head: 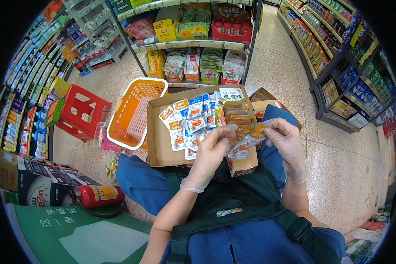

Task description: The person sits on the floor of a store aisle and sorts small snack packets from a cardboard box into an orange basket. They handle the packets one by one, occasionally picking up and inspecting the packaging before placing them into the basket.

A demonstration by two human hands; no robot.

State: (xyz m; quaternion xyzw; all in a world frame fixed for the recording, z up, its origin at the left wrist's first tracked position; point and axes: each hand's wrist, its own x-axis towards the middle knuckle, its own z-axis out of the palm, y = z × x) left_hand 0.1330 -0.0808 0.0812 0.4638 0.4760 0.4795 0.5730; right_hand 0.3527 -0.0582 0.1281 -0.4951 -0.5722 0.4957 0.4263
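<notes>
My right hand (285,140), in a clear plastic glove, pinches the upper edge of an orange-and-white snack sachet (247,142). The sachet slants over a small open cardboard box (246,163), which holds a row of similar orange-topped sachets (237,112). My left hand (214,145), gloved too, has its fingers curled at the box's left side, close to the sachet; whether anything is between them cannot be told. Beneath both lies a shallow cardboard tray (158,150) across my lap, with loose orange, white and blue sachets (196,123) spread in it.
An orange plastic basket (118,122) stands left of the tray, beside a red plastic stool (81,112). More cardboard boxes (262,94) lie at the tray's right. A snack shelf (188,44) rises ahead. A red fire extinguisher (100,196) sits at lower left.
</notes>
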